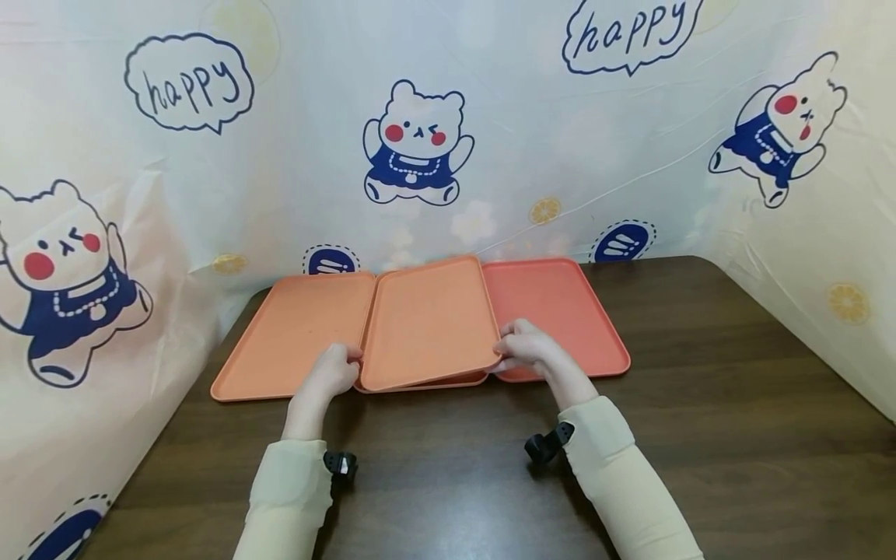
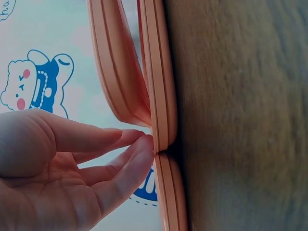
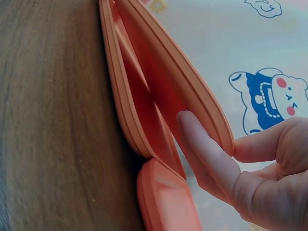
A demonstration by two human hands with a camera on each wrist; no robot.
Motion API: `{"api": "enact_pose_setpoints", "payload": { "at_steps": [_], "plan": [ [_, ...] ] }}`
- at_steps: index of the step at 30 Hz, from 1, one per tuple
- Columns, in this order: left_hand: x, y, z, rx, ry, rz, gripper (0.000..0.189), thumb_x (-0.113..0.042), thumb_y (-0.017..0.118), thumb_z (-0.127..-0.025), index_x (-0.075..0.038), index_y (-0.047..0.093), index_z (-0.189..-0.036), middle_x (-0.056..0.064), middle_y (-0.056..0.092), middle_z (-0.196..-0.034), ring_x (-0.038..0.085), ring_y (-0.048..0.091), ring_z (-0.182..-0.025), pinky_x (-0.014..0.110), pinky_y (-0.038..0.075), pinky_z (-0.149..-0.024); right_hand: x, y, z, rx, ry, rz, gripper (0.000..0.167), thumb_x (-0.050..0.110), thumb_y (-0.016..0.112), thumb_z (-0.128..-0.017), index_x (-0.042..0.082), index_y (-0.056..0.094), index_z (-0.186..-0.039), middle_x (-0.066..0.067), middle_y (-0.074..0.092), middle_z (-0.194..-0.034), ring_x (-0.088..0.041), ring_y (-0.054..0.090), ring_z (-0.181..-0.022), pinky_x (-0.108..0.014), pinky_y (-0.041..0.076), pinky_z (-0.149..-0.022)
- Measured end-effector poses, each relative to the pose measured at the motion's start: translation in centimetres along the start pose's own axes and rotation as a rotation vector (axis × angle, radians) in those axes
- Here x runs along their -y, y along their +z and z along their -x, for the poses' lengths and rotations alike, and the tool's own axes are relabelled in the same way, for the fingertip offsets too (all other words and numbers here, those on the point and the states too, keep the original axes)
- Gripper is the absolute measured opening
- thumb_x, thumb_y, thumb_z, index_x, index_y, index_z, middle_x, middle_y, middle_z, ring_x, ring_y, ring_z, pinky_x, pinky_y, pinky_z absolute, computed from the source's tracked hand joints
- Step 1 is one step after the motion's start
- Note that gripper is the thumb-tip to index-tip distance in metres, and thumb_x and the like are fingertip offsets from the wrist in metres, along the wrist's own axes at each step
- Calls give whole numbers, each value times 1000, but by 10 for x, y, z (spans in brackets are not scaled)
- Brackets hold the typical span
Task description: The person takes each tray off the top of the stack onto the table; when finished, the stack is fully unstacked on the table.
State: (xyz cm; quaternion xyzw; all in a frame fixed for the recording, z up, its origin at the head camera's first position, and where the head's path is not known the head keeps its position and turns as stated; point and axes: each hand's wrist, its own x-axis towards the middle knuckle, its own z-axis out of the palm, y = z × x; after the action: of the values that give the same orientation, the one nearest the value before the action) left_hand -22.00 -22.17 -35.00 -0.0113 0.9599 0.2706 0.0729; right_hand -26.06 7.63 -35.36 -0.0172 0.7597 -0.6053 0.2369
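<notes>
In the head view, an orange tray (image 1: 430, 323) lies tilted over another tray (image 1: 458, 381), its right side raised. My right hand (image 1: 528, 348) pinches the raised right front corner, fingers underneath and thumb on the outer side in the right wrist view. My left hand (image 1: 334, 372) is by the upper tray's left front corner. In the left wrist view its fairly straight fingertips (image 2: 144, 144) touch the edges where the trays meet; the thumb stands apart from the tray.
Another orange tray (image 1: 301, 334) lies flat on the left, and a redder tray (image 1: 560, 319) on the right. All are on a dark wooden table (image 1: 448, 474). A cloth with printed bears (image 1: 418, 144) hangs behind. Each sleeve bears a small black camera (image 1: 549, 443).
</notes>
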Motion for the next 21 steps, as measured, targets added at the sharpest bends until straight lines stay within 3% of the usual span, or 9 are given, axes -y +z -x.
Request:
{"api": "enact_pose_setpoints", "payload": {
  "at_steps": [4, 10, 21],
  "plan": [
    [0, -1, -1, 6, 7, -2, 39, 2, 41, -89, 14, 52, -124, 31, 52, -128, 38, 52, -112, 44, 46, -92, 1, -3, 2, 11, -15, -7, 38, -3, 44, -93, -13, 39, -129, -24, 48, -118, -21, 63, -86, -38, 55, -83],
    [-1, -2, 0, 11, 9, 1, 40, 3, 42, -87, 13, 52, -125, 29, 56, -124, 32, 54, -101, 39, 46, -85, -2, -7, 4, 17, -24, -32, 43, -3, 44, -93, -14, 32, -133, -24, 42, -121, -22, 61, -87, -37, 55, -82],
    [-2, -1, 4, 13, -10, 35, 37, 0, 46, -90, 14, 52, -123, 31, 56, -121, 39, 54, -109, 47, 47, -91, -8, -23, 11, 39, -54, -87, 39, -3, 39, -94, -16, 32, -130, -25, 44, -118, -22, 61, -90, -40, 53, -87]
  ]
}}
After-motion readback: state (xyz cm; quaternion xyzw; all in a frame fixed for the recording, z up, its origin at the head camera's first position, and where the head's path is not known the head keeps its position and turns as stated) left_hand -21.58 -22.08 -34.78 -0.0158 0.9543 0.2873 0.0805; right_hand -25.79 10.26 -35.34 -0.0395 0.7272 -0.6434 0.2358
